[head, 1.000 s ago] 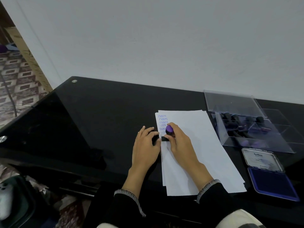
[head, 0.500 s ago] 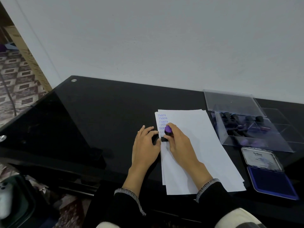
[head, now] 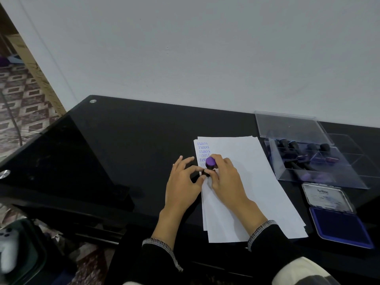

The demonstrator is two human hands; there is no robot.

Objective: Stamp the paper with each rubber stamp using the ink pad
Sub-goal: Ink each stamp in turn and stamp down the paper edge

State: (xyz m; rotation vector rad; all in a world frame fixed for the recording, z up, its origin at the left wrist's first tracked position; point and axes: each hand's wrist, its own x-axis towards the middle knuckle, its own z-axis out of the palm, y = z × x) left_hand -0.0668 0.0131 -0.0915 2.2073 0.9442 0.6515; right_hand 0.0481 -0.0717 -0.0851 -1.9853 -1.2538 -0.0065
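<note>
A stack of white paper (head: 253, 182) lies on the black glass table (head: 123, 145), with several blue "SAMPLE" prints down its left edge. My right hand (head: 224, 179) grips a rubber stamp with a purple knob (head: 210, 162) and holds it down on the paper's left edge, below the prints. My left hand (head: 183, 186) rests on the table beside the paper, its thumb and forefinger touching the stamp's black base. The open ink pad (head: 341, 227), blue inside, lies to the right of the paper.
A clear plastic box (head: 320, 177) with several more dark-handled stamps stands at the back right, its lid leaning behind it. The table's left edge drops to a patterned floor. A white wall rises behind the table.
My left hand's fingers have spread and shifted a little on the table. The stamp stays pressed at the same spot under my right hand.
</note>
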